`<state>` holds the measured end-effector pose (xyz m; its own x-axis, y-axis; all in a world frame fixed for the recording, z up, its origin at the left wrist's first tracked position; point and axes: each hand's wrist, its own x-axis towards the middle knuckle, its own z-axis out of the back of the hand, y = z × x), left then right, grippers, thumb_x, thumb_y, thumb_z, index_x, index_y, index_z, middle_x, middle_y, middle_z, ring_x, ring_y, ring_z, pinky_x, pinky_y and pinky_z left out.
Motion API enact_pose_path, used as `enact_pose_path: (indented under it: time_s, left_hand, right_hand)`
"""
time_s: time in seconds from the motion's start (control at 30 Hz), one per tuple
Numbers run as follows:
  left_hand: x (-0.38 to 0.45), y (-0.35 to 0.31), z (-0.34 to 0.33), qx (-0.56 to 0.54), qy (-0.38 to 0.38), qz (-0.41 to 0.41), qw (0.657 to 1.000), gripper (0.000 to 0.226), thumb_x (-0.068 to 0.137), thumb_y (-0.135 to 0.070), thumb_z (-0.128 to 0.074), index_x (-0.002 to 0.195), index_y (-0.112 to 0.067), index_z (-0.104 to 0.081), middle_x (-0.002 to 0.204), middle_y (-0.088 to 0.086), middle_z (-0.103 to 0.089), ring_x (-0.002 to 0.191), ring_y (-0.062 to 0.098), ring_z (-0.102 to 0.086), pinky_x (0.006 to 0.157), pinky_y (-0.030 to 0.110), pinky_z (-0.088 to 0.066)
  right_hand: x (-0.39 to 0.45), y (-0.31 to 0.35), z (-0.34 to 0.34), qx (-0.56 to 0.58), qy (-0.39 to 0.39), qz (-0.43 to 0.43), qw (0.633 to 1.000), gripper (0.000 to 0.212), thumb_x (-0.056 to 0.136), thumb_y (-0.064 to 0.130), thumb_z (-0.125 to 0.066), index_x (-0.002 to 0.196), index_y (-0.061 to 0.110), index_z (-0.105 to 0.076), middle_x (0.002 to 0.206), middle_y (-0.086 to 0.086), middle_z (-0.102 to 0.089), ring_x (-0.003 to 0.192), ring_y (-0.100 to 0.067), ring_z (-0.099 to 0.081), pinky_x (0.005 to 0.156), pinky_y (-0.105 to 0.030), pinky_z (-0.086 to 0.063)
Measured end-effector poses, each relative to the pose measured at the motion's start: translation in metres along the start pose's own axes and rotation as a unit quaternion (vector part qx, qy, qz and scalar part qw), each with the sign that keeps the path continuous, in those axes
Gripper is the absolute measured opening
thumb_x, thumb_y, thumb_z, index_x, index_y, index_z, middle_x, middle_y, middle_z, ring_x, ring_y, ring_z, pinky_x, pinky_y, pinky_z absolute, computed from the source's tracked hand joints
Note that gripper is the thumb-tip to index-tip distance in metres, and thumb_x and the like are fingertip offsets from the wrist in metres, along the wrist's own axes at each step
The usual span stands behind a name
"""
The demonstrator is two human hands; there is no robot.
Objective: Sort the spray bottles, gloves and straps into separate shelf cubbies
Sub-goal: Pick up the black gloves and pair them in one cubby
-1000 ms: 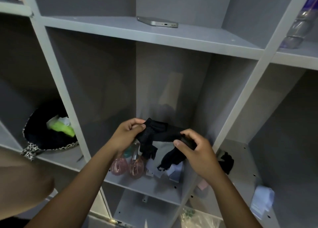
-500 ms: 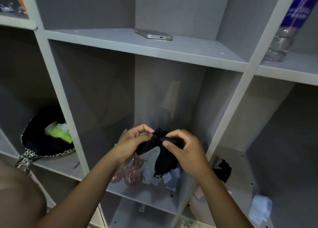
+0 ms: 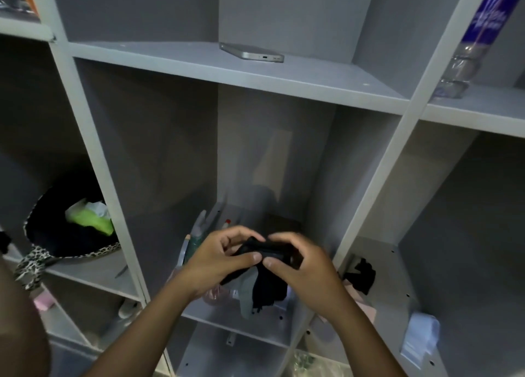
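Observation:
Both hands hold a black and grey glove (image 3: 264,285) in front of the middle cubby. My left hand (image 3: 218,260) pinches its top from the left, and my right hand (image 3: 301,265) pinches it from the right, thumbs almost meeting. The glove's fingers hang down between my wrists. Behind the hands, spray bottles (image 3: 199,231) stand at the back left of the cubby, and a pink bottle (image 3: 216,292) shows under my left wrist. Another black glove (image 3: 360,274) lies in the right cubby.
A grey flat device (image 3: 252,53) lies on the upper shelf (image 3: 170,58). A clear bottle with a purple label (image 3: 468,44) stands upper right. The left cubby holds a black leopard-trimmed bag (image 3: 71,243) with green contents. A pale blue cloth (image 3: 420,337) lies lower right.
My hands came together, bunching the spread glove into a compact bundle, and moved slightly lower in view as the camera tilted up.

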<state>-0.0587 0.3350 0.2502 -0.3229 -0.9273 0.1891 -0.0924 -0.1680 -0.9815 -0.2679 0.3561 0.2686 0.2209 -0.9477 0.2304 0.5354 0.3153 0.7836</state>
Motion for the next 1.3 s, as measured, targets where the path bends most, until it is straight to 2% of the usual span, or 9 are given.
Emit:
enact_pose_path:
  time_s: [0.17, 0.3, 0.43, 0.63, 0.83, 0.93, 1.07, 1.13, 1.3]
  left_hand:
    - [-0.019, 0.023, -0.021, 0.065, 0.034, 0.012, 0.997, 0.021, 0.081, 0.002, -0.076, 0.098, -0.009, -0.073, 0.093, 0.002, -0.076, 0.090, 0.009, -0.071, 0.079, 0.019, -0.053]
    - [-0.034, 0.059, -0.062, 0.078, 0.093, 0.060, 0.991, 0.018, 0.080, -0.005, -0.079, 0.096, -0.013, -0.075, 0.097, 0.004, -0.076, 0.094, 0.015, -0.071, 0.083, 0.019, -0.053]
    - [-0.035, 0.096, -0.123, 0.132, 0.165, 0.094, 0.973, 0.027, 0.077, -0.015, -0.083, 0.098, -0.028, -0.072, 0.096, -0.007, -0.075, 0.093, 0.009, -0.071, 0.084, 0.022, -0.054]
    - [-0.008, 0.138, -0.201, 0.137, 0.151, 0.101, 0.974, 0.038, 0.078, -0.010, -0.081, 0.110, -0.025, -0.066, 0.107, -0.024, -0.068, 0.102, -0.002, -0.065, 0.091, 0.016, -0.051]
    - [0.025, 0.155, -0.233, 0.112, 0.074, 0.128, 0.983, 0.036, 0.086, 0.003, -0.068, 0.116, -0.015, -0.062, 0.109, -0.001, -0.068, 0.097, 0.016, -0.064, 0.083, 0.017, -0.055]
    - [0.035, 0.170, -0.238, 0.137, 0.029, 0.117, 0.983, 0.034, 0.085, 0.018, -0.062, 0.113, -0.001, -0.060, 0.104, 0.023, -0.065, 0.091, 0.029, -0.060, 0.075, 0.015, -0.052]
    - [0.031, 0.194, -0.242, 0.136, -0.024, 0.157, 0.978, 0.033, 0.085, 0.014, -0.064, 0.108, -0.009, -0.060, 0.098, 0.016, -0.063, 0.083, 0.026, -0.059, 0.074, 0.015, -0.052]
    - [0.023, 0.208, -0.243, 0.145, -0.057, 0.178, 0.972, 0.031, 0.078, -0.014, -0.073, 0.108, -0.017, -0.063, 0.098, 0.003, -0.070, 0.087, 0.024, -0.067, 0.082, 0.027, -0.055]
    - [0.008, 0.230, -0.249, 0.137, -0.101, 0.227, 0.959, 0.043, 0.070, -0.036, -0.071, 0.109, -0.018, -0.066, 0.099, -0.003, -0.071, 0.091, 0.017, -0.069, 0.087, 0.039, -0.054]
  right_hand:
    - [-0.044, -0.016, -0.001, 0.022, 0.027, -0.057, 0.998, 0.018, 0.084, 0.029, -0.078, 0.100, 0.032, -0.072, 0.097, 0.012, -0.073, 0.090, -0.006, -0.068, 0.081, -0.033, -0.057]
    - [-0.094, -0.049, 0.009, 0.024, 0.040, -0.139, 0.989, 0.014, 0.081, 0.022, -0.080, 0.091, 0.030, -0.074, 0.086, 0.017, -0.073, 0.078, 0.004, -0.064, 0.068, -0.013, -0.046]
    - [-0.143, -0.097, 0.037, -0.007, 0.038, -0.222, 0.974, 0.013, 0.075, 0.025, -0.080, 0.085, 0.030, -0.072, 0.085, 0.009, -0.074, 0.078, -0.005, -0.067, 0.069, -0.020, -0.049]
    - [-0.174, -0.173, 0.087, -0.073, -0.031, -0.298, 0.951, 0.011, 0.076, 0.015, -0.078, 0.079, 0.023, -0.071, 0.075, 0.006, -0.071, 0.071, -0.005, -0.066, 0.067, -0.023, -0.055]
    - [-0.128, -0.239, 0.116, -0.113, -0.133, -0.188, 0.967, 0.016, 0.082, 0.011, -0.077, 0.087, 0.020, -0.065, 0.088, 0.016, -0.060, 0.080, 0.004, -0.060, 0.073, -0.007, -0.044]
    - [-0.104, -0.272, 0.101, -0.182, -0.104, -0.105, 0.972, 0.012, 0.086, 0.023, -0.065, 0.098, 0.019, -0.063, 0.104, 0.005, -0.058, 0.097, -0.008, -0.052, 0.082, -0.020, -0.047]
    - [-0.107, -0.328, 0.056, -0.283, -0.007, -0.064, 0.957, 0.026, 0.082, 0.030, -0.055, 0.105, 0.020, -0.058, 0.111, -0.004, -0.061, 0.103, -0.023, -0.057, 0.077, -0.034, -0.056]
    - [-0.120, -0.350, 0.035, -0.299, 0.053, -0.062, 0.951, 0.032, 0.076, 0.029, -0.059, 0.106, 0.018, -0.061, 0.109, -0.006, -0.063, 0.102, -0.029, -0.061, 0.079, -0.039, -0.057]
    - [-0.149, -0.376, 0.019, -0.274, 0.087, -0.056, 0.956, 0.037, 0.062, 0.030, -0.083, 0.089, 0.025, -0.058, 0.092, 0.003, -0.062, 0.086, -0.022, -0.060, 0.068, -0.033, -0.052]
